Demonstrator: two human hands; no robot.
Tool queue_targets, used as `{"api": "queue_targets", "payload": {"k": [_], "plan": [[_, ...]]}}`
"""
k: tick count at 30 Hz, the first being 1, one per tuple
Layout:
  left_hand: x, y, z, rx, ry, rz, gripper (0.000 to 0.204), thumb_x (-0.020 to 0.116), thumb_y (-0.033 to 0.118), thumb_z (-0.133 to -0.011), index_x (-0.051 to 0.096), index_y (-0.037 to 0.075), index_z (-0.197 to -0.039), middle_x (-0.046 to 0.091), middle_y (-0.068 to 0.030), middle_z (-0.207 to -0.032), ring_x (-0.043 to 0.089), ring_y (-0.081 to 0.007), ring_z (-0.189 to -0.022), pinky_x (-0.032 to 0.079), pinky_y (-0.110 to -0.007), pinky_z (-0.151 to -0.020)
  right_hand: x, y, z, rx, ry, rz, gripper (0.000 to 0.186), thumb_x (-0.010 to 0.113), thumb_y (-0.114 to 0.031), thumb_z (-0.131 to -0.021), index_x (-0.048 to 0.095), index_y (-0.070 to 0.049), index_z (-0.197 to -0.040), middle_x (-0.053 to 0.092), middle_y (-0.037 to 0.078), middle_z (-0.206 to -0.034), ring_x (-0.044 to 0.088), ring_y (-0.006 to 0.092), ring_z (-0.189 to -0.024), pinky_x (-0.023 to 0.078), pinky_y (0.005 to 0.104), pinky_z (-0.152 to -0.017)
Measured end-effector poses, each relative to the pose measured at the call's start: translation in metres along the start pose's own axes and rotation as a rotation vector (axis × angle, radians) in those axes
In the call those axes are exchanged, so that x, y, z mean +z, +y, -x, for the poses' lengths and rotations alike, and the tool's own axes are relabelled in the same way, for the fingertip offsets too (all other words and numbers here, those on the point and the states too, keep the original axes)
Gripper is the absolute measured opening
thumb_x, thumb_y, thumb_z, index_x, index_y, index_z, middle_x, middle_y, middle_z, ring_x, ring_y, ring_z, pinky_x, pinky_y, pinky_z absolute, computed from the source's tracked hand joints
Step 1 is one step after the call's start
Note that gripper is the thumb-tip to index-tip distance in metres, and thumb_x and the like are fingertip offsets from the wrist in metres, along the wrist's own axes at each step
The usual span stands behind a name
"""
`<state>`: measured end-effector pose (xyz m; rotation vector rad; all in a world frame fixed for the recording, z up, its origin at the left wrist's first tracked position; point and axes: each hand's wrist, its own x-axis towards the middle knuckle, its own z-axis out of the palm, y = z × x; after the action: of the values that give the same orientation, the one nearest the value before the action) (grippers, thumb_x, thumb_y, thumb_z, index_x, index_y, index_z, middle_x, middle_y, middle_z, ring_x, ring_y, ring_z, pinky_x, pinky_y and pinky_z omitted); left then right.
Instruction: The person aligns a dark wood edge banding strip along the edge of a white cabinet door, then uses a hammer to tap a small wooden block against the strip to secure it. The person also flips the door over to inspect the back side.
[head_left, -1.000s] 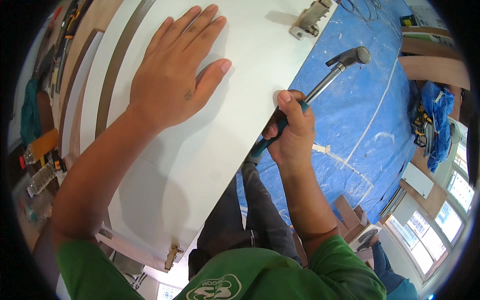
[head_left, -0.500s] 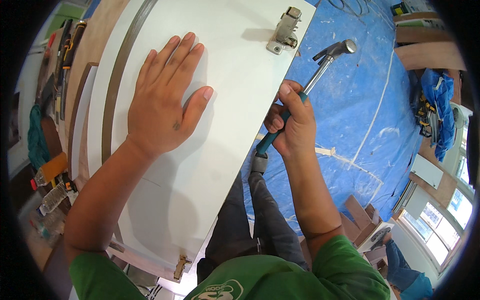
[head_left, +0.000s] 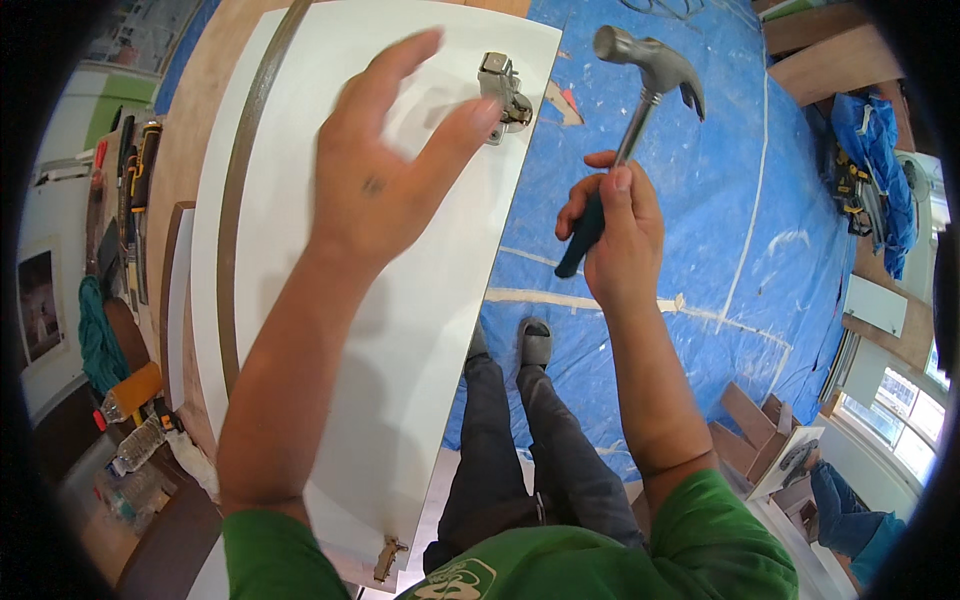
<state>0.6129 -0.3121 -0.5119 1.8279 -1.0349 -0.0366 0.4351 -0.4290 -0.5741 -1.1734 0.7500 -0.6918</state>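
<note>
The silver metal hinge (head_left: pixel 512 110) sits by the thumb of my left hand (head_left: pixel 372 180), fingers spread; my right hand (head_left: pixel 625 230) clasps the teal-handled steel claw hammer (head_left: pixel 638 125), head away

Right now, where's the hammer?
In the head view, the hammer is right of centre in the upper half, gripped in the right hand, over the blue floor sheet and just right of the white panel.
</note>
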Motion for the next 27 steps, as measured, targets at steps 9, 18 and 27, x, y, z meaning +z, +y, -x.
{"api": "queue_targets", "payload": {"k": [9,18,27], "plan": [[0.044,-0.005,-0.018,0.075,0.196,0.087,0.021,0.082,0.026,-0.085,0.074,0.006,-0.085,0.071,-0.0048,-0.082,0.064,-0.0144,-0.076,0.050,-0.028,-0.067,0.019,0.003,-0.040,0.170,-0.080,0.007,0.050,0.049,-0.048,-0.107,0.058,-0.006,-0.083,0.050,0.002,-0.062,0.044,0.0099,-0.049,0.035,0.0257,-0.045],[0.050,-0.006,-0.015,-0.103,0.225,0.415,0.022,0.084,0.018,-0.086,0.073,-0.001,-0.086,0.057,0.0026,-0.059,0.048,-0.0014,-0.054,0.035,-0.019,-0.048,0.018,0.025,-0.057,0.030,-0.214,0.064,0.051,0.050,-0.050,-0.107,0.057,-0.008,-0.080,0.050,-0.002,-0.065,0.043,0.0070,-0.055,0.034,0.0245,-0.049],[0.053,-0.006,-0.013,-0.134,0.253,0.368,0.025,0.086,0.016,-0.084,0.069,-0.002,-0.084,0.057,0.0031,-0.057,0.047,-0.0001,-0.050,0.035,-0.017,-0.046,0.020,0.017,-0.079,-0.004,-0.139,0.219,0.053,0.050,-0.051,-0.107,0.055,-0.008,-0.077,0.048,-0.003,-0.068,0.041,0.0063,-0.059,0.034,0.0252,-0.053]]}}
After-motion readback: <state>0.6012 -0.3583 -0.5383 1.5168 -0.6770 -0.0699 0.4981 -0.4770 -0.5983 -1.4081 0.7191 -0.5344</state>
